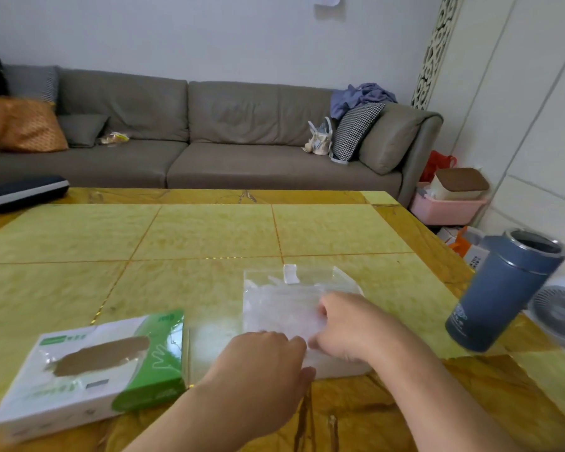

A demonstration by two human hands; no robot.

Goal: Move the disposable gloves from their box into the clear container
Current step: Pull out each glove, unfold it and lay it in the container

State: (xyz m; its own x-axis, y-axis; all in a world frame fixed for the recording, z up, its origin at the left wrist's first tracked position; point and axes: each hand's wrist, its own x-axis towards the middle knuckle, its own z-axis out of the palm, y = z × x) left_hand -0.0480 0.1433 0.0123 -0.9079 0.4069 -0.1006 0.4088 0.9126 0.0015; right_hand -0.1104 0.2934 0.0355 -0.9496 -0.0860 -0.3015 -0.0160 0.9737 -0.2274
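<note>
Yellow tiled table (209, 236), grey sofa (190, 135) behind, left hand (261, 363) and right hand (343, 324) pinching clear container (274, 301)

Motion blur smears both hands, so the fingers of the left hand (268, 363) and right hand (346, 324) cannot be told apart, nor whether either grip closes on the clear container (284, 308). The hands cover the container's near edge; its contents are a pale haze. The print on the box (88, 376) is too blurred to read, and its opening shows only a brown smear. The bottom edge cuts off both forearms, the left edge the surface (209, 230).
</note>
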